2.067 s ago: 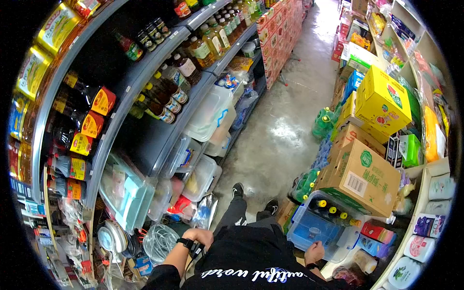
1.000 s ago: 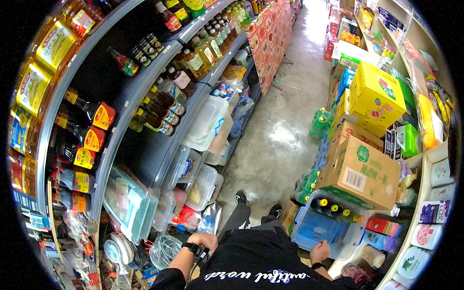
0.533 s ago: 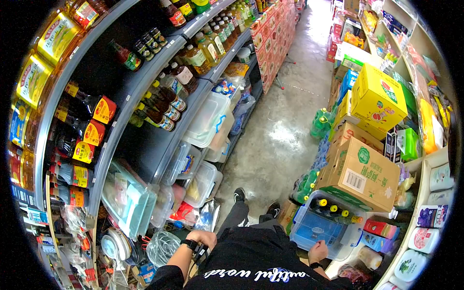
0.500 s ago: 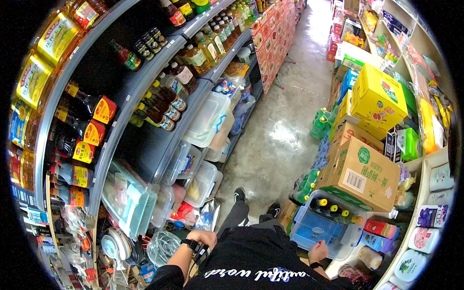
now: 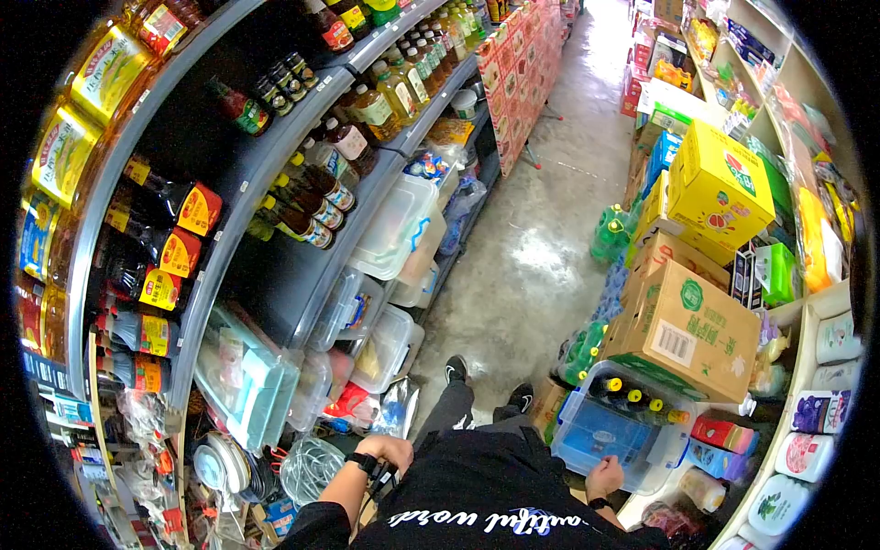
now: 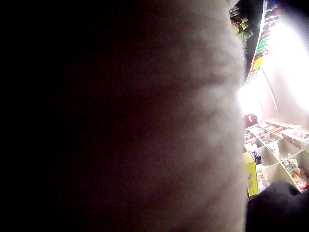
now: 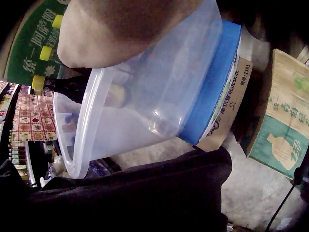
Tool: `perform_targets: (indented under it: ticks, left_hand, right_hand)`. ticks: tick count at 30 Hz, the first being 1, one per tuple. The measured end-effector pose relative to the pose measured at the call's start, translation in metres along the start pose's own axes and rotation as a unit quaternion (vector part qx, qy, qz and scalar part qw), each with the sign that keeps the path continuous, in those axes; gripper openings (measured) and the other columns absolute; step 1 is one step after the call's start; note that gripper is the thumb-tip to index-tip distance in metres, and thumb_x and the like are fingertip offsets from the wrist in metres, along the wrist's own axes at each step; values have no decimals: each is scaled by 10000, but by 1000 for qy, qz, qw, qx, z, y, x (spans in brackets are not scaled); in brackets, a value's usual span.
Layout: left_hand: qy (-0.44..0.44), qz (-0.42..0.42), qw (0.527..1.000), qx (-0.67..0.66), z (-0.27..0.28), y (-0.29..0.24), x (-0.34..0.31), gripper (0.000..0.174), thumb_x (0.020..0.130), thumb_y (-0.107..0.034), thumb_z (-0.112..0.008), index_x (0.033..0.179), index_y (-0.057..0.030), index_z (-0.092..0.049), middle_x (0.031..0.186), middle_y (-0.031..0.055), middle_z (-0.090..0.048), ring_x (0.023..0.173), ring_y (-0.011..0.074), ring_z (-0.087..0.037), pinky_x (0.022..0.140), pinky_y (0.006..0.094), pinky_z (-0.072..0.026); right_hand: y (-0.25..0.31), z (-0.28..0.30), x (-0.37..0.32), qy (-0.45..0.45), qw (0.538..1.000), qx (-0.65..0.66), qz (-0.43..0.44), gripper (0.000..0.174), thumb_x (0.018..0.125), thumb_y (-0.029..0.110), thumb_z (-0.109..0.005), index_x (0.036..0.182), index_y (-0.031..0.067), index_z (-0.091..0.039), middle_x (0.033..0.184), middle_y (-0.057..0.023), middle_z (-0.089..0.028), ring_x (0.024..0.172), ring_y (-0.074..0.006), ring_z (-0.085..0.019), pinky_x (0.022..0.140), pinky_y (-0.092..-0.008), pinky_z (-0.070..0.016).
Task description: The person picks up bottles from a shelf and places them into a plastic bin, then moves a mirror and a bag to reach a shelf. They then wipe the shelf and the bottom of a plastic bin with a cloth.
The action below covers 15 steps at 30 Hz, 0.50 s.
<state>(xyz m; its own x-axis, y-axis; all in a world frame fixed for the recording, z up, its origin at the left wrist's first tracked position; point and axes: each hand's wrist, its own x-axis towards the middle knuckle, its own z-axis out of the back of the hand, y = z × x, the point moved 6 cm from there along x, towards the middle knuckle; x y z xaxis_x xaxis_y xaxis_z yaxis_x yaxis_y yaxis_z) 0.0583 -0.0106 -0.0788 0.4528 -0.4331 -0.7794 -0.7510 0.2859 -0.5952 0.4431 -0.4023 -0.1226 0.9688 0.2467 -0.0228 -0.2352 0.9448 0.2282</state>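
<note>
Right hand (image 5: 602, 477) rests on the near rim of the clear bin (image 5: 566, 423), grip unclear; left hand (image 5: 390, 451) hangs loosely curled, empty. Four yellow-capped bottles (image 5: 632, 398) line the bin's far edge. Shop aisle, concrete floor (image 5: 541, 247).

The black shirt (image 5: 486, 490) reads "utiful world" (its first letters hidden), the green carton (image 7: 26, 48) "统一 阿萨姆", the cardboard box (image 7: 227, 111) "1381".

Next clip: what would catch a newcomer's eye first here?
The bright yellow box atop the brown cartons on the right stands out first. Nearer, a clear bin holds dark bottles with yellow caps, the right hand at its near rim. Red-labelled sauce bottles line the left side.
</note>
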Motion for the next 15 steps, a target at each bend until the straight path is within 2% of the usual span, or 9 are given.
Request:
perform_targets:
  ticks: [3, 5, 7, 9, 10, 11, 13, 15]
  left_hand:
    - [-10, 68, 997, 25, 11, -62, -32, 304, 614, -217, -747, 782, 33, -705, 663, 99, -662, 589, 212, -603, 552, 379, -453]
    - [-15, 30, 999, 1, 4, -9, -12, 287, 612, -213, -750, 758, 29, -700, 644, 92, -651, 567, 213, -590, 544, 383, -451]
    - [-63, 117, 990, -55, 17, -59, -49, 289, 631, -252, -768, 697, 17, -683, 601, 73, -624, 539, 206, -570, 534, 388, -449]
    - [-133, 138, 979, -69, 29, -35, -58, 400, 657, -367, -815, 674, 8, -680, 592, 61, -616, 544, 192, -567, 534, 383, -447]
    - [-195, 173, 965, -38, 47, -67, -86, 517, 658, -493, -843, 729, 4, -719, 649, 84, -669, 585, 195, -610, 574, 378, -472]
    - [-239, 106, 965, 0, 58, -35, -80, 565, 657, -562, -839, 789, -18, -755, 743, 118, -724, 668, 232, -677, 652, 383, -511]
    - [-318, 151, 935, 46, 86, -44, -102, 587, 661, -589, -825, 885, -49, -777, 869, 134, -751, 808, 276, -715, 755, 383, -537]
    - [-423, 143, 894, 39, 102, -44, -110, 614, 681, -614, -801, 949, -62, -775, 936, 134, -753, 888, 292, -715, 804, 373, -542]
  right_hand:
    - [1, -2, 0, 5, 1000, 3, -6, 94, 820, 116, -550, 850, 84, -633, 745, -183, -627, 718, -417, -602, 636, -544, -436]
    - [-1, -2, 0, 12, 1000, 4, -8, 95, 821, 116, -548, 850, 81, -631, 753, -187, -632, 723, -422, -602, 645, -546, -436]
    - [-2, -1, 1, 30, 999, 4, -14, 122, 807, 143, -541, 860, 77, -629, 772, -197, -628, 743, -425, -595, 650, -555, -424]
    - [-2, -2, 2, 36, 999, 1, -17, 136, 802, 154, -536, 866, 73, -626, 782, -202, -626, 752, -427, -592, 652, -558, -419]
    - [-3, -4, 1, 35, 999, -1, -17, 134, 804, 150, -535, 866, 72, -625, 782, -202, -627, 752, -428, -593, 652, -558, -420]
    - [-4, -5, 1, 33, 999, -3, -17, 133, 806, 147, -534, 867, 70, -623, 782, -201, -627, 751, -429, -594, 652, -557, -421]
    - [-6, -8, 2, 22, 1000, 3, -10, 126, 808, 145, -534, 861, 70, -620, 775, -198, -628, 745, -427, -595, 646, -552, -424]
    - [-6, -8, -1, 12, 1000, 16, -9, 120, 810, 141, -532, 858, 71, -618, 768, -194, -629, 736, -425, -595, 640, -549, -428]
